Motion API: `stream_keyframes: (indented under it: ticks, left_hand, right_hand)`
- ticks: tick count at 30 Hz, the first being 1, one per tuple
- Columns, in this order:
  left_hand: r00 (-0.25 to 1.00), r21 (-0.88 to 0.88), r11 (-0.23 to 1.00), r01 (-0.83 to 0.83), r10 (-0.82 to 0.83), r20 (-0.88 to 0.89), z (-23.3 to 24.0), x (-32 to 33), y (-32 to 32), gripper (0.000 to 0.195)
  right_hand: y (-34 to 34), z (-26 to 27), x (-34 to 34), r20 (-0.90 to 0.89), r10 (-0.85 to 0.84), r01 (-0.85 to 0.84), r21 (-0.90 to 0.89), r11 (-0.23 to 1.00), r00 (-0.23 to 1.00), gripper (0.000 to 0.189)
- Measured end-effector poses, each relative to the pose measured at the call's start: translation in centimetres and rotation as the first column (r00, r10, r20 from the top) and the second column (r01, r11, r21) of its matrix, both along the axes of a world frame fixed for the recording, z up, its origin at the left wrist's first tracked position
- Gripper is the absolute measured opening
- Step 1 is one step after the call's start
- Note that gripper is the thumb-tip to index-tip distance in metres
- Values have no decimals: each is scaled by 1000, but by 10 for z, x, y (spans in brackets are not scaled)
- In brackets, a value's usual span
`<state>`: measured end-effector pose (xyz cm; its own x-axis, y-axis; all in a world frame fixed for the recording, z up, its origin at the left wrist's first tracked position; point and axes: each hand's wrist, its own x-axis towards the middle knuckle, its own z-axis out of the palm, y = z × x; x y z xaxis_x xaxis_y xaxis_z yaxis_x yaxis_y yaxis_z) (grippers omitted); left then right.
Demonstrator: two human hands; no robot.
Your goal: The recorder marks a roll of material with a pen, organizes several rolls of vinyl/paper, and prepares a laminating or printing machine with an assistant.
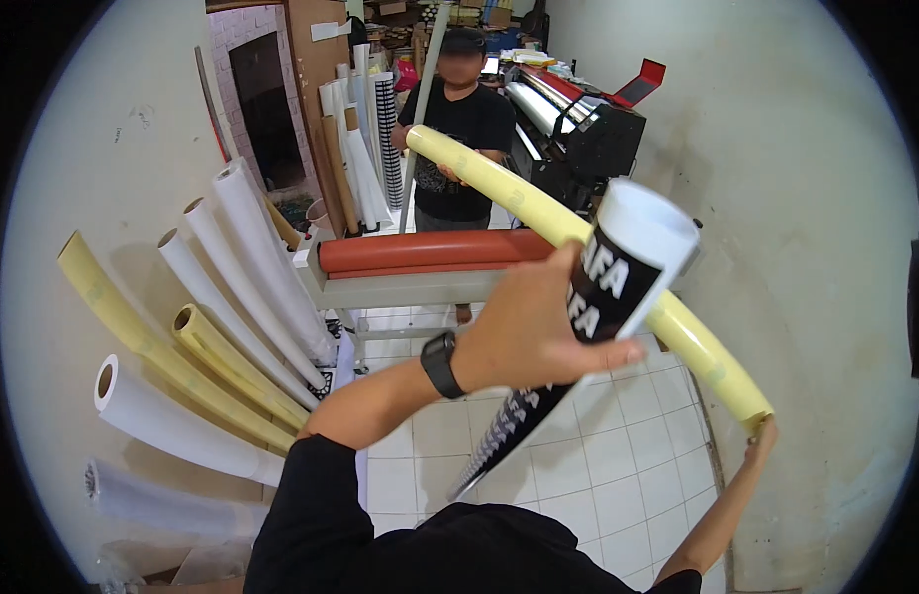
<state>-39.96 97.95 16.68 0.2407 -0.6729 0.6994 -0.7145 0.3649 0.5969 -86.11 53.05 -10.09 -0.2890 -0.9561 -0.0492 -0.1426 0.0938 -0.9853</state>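
Observation:
My left hand (522,323), with a dark watch on its wrist, is wrapped around a black-and-white printed roll (615,286). That roll stands tilted, its open white top toward me and its narrow lower end by the tiled floor. Behind it a long pale-yellow roll (515,189) slants across the view. My right hand (762,438) grips the near right end of the yellow roll; its fingers are partly hidden at the rim. A person in a black shirt (459,134) faces me, with hands at the far end of the yellow roll.
A grey-framed machine (411,291) with a red-orange roller (429,251) stands between us. Several white and yellow rolls (199,423) lean along the left wall. A wide-format printer (578,119) stands at back right. A grey pole (428,82) rises beside the other person.

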Motion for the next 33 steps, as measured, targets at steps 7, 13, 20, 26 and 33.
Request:
stream_keyframes:
  ticks: [7, 13, 20, 26, 33]
  left_hand:
    - [980, -133, 978, -158, 172, 100, 73, 26, 7, 57]
    - [999, 44, 999, 17, -16, -36, 123, 43, 30, 34]
    - [999, -144, 989, 13, -19, -45, 139, 53, 36, 38]
    - [989, -514, 850, -119, 59, -132, 144, 71, 43, 55]
    - [601, -392, 615, 684, -780, -174, 153, 102, 83, 87]
  right_hand:
    - [30, -85, 22, 227, 82, -113, 126, 986, 970, 43]
    - [50, -98, 29, 164, 85, -115, 188, 975, 983, 43]
    - [87, -142, 66, 193, 134, -178, 233, 956, 972, 42]
    - [131, -174, 119, 240, 255, -315, 261, 913, 937, 43]
    - [163, -149, 180, 276, 359, -395, 87, 914, 892, 31]
